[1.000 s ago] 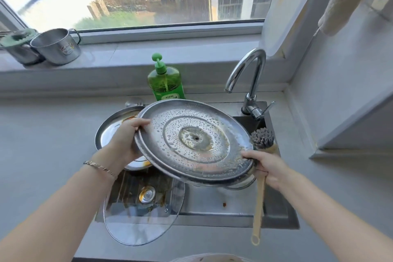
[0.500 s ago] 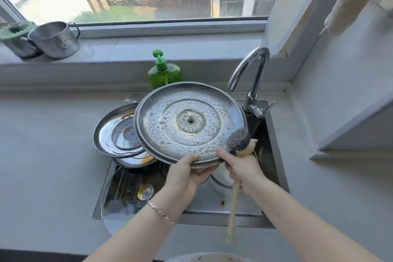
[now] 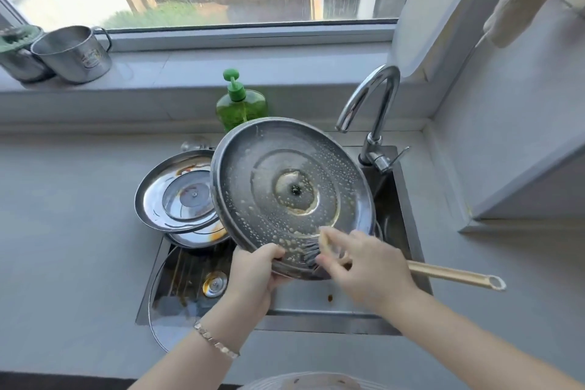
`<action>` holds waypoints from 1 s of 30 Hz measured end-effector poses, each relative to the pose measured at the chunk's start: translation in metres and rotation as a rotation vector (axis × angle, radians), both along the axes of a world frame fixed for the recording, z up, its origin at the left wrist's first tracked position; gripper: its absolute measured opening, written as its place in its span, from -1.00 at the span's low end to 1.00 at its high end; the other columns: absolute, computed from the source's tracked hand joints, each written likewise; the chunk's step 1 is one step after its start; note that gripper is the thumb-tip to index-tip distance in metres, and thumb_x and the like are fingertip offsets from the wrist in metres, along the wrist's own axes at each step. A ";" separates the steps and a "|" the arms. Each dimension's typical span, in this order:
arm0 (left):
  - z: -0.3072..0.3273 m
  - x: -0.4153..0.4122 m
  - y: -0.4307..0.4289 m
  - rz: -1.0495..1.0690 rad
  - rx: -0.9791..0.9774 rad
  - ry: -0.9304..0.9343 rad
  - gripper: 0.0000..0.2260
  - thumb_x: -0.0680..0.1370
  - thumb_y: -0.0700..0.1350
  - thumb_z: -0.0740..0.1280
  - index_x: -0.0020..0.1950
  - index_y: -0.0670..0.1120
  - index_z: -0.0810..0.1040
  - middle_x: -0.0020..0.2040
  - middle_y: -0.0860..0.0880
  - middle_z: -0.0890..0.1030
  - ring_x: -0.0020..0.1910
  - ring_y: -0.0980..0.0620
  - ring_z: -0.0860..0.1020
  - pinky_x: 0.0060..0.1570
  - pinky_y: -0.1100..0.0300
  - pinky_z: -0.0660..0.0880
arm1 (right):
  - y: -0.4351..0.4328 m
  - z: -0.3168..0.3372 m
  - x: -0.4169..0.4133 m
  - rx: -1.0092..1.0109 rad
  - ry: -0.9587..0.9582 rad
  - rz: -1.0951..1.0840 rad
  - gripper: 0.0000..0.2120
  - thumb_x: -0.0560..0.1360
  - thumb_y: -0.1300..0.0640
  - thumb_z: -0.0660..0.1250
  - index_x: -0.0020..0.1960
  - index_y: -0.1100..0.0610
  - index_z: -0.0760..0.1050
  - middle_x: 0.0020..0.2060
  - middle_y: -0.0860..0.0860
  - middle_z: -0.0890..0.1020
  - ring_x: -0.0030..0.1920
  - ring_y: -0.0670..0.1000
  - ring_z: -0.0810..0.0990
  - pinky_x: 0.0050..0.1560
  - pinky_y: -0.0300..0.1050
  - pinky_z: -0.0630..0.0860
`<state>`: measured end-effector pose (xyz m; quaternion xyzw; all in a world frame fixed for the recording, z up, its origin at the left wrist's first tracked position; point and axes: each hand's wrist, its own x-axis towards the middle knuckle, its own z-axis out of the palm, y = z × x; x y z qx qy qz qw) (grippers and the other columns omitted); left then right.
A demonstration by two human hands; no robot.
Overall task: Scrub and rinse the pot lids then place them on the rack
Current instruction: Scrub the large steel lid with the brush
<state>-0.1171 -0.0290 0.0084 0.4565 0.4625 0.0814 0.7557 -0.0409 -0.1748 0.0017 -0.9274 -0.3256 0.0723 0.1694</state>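
A large steel pot lid (image 3: 291,196), its underside covered in soapy foam, is tilted up over the sink (image 3: 335,304). My left hand (image 3: 253,279) grips its near rim. My right hand (image 3: 364,266) holds a wooden-handled dish brush (image 3: 456,275), with the bristles pressed on the lid's lower edge and the handle pointing right. Two more steel lids (image 3: 177,193) are stacked at the sink's left edge, with brown grease on them. A glass lid (image 3: 171,304) leans in the sink's near left corner.
A green pump bottle of dish soap (image 3: 240,104) stands behind the sink. The curved tap (image 3: 373,111) rises at the back right. Two steel mugs (image 3: 72,54) sit on the window sill at far left. Grey counter surrounds the sink; a wall cabinet edges in on the right.
My left hand shifted from the lid's left rim to its near rim and tipped the lid up. My right hand swung the brush handle out rightward and brought the bristles onto the lid.
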 end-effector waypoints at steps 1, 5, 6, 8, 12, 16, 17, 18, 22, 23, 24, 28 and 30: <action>-0.001 -0.001 0.003 0.011 -0.008 -0.002 -0.72 0.47 -0.49 0.14 0.13 -0.32 0.44 -0.09 -0.30 0.56 -0.16 -0.24 0.55 -0.27 -0.13 0.58 | -0.008 0.001 0.013 -0.047 0.141 -0.066 -0.77 0.48 -0.24 0.16 0.05 -0.18 0.43 -0.30 -0.12 0.41 -0.21 -0.03 0.51 -0.34 -0.18 0.36; 0.002 0.004 0.000 0.042 -0.057 -0.011 -0.79 0.47 -0.49 0.13 0.06 -0.35 0.40 -0.24 -0.23 0.54 -0.28 -0.20 0.55 -0.35 -0.10 0.58 | -0.006 0.001 0.009 0.049 0.191 -0.068 -0.74 0.47 -0.21 0.23 0.14 -0.23 0.43 -0.24 -0.10 0.42 -0.12 -0.03 0.52 -0.24 -0.16 0.32; 0.002 0.005 -0.001 0.047 -0.060 -0.005 -0.80 0.47 -0.50 0.13 0.04 -0.35 0.40 -0.26 -0.24 0.53 -0.30 -0.20 0.54 -0.38 -0.09 0.58 | 0.000 0.006 -0.005 0.093 0.208 -0.002 -0.71 0.46 -0.21 0.25 0.18 -0.26 0.41 -0.22 -0.09 0.44 -0.10 -0.03 0.51 -0.19 -0.15 0.35; 0.002 0.004 -0.001 0.043 -0.060 -0.003 -0.79 0.46 -0.50 0.14 0.06 -0.37 0.41 -0.22 -0.26 0.53 -0.28 -0.22 0.54 -0.40 -0.06 0.59 | 0.001 0.005 -0.012 0.141 0.281 -0.010 -0.70 0.46 -0.19 0.27 0.18 -0.23 0.42 -0.19 -0.08 0.48 -0.08 -0.03 0.50 -0.15 -0.14 0.38; 0.006 0.002 0.002 0.013 -0.032 -0.008 -0.70 0.47 -0.49 0.15 0.19 -0.40 0.39 -0.11 -0.27 0.54 -0.20 -0.24 0.55 -0.39 -0.06 0.61 | -0.013 -0.010 0.029 0.023 0.226 -0.197 -0.77 0.47 -0.20 0.23 0.08 -0.18 0.44 -0.23 -0.09 0.50 -0.16 0.01 0.52 -0.32 -0.18 0.31; 0.012 0.002 0.000 0.018 -0.032 -0.025 -0.74 0.46 -0.51 0.12 0.12 -0.38 0.40 -0.21 -0.23 0.56 -0.32 -0.19 0.58 -0.42 -0.07 0.60 | -0.001 -0.001 -0.011 0.099 0.227 0.044 -0.62 0.44 -0.28 0.21 0.24 -0.30 0.37 -0.17 -0.11 0.49 -0.11 -0.07 0.49 -0.15 -0.16 0.36; 0.013 0.001 0.002 0.017 -0.041 -0.029 -0.77 0.46 -0.51 0.12 0.08 -0.38 0.40 -0.26 -0.21 0.54 -0.38 -0.15 0.58 -0.44 -0.05 0.60 | -0.004 0.001 -0.006 0.096 0.245 0.024 -0.63 0.45 -0.26 0.22 0.25 -0.29 0.37 -0.16 -0.13 0.50 -0.09 -0.07 0.49 -0.15 -0.16 0.37; 0.015 -0.002 0.003 0.012 -0.046 -0.031 -0.80 0.46 -0.51 0.12 0.04 -0.36 0.39 -0.31 -0.19 0.53 -0.42 -0.12 0.58 -0.47 -0.02 0.59 | -0.009 0.002 0.008 0.062 0.258 -0.036 -0.67 0.47 -0.23 0.23 0.23 -0.26 0.40 -0.18 -0.14 0.50 -0.09 -0.06 0.50 -0.19 -0.16 0.37; 0.018 -0.004 0.005 -0.043 -0.079 -0.031 -0.77 0.47 -0.51 0.11 0.08 -0.36 0.38 -0.23 -0.23 0.55 -0.38 -0.16 0.58 -0.47 -0.01 0.58 | -0.020 -0.009 0.035 -0.044 0.190 -0.131 -0.81 0.49 -0.20 0.22 0.07 -0.20 0.43 -0.26 -0.14 0.46 -0.13 0.00 0.52 -0.29 -0.17 0.32; 0.019 -0.005 0.005 -0.048 -0.086 -0.027 -0.75 0.47 -0.50 0.11 0.12 -0.37 0.38 -0.20 -0.24 0.55 -0.36 -0.17 0.58 -0.46 -0.02 0.58 | -0.017 -0.007 0.025 -0.029 0.190 -0.047 -0.76 0.48 -0.22 0.21 0.13 -0.25 0.41 -0.22 -0.14 0.49 -0.13 -0.03 0.51 -0.26 -0.18 0.32; 0.019 -0.005 0.006 -0.050 -0.091 -0.025 -0.73 0.47 -0.50 0.11 0.15 -0.37 0.37 -0.20 -0.24 0.55 -0.37 -0.16 0.59 -0.45 -0.03 0.59 | -0.014 -0.006 0.012 -0.006 0.215 0.040 -0.69 0.48 -0.23 0.21 0.21 -0.29 0.38 -0.18 -0.14 0.50 -0.12 -0.07 0.48 -0.22 -0.17 0.33; 0.023 -0.010 0.011 -0.102 -0.098 -0.036 -0.71 0.47 -0.50 0.10 0.16 -0.35 0.38 -0.17 -0.25 0.58 -0.36 -0.15 0.62 -0.37 -0.13 0.60 | -0.029 -0.005 0.040 -0.064 0.242 -0.074 -0.67 0.50 -0.19 0.22 0.24 -0.18 0.41 -0.14 -0.15 0.53 -0.10 -0.05 0.49 -0.15 -0.14 0.42; 0.025 -0.009 0.010 -0.149 -0.103 -0.027 -0.70 0.47 -0.51 0.10 0.15 -0.31 0.39 -0.16 -0.25 0.59 -0.37 -0.15 0.61 -0.41 -0.11 0.60 | -0.034 -0.010 0.055 -0.134 0.187 -0.143 -0.66 0.51 -0.19 0.20 0.26 -0.18 0.40 -0.09 -0.11 0.54 -0.07 -0.01 0.51 -0.19 -0.14 0.41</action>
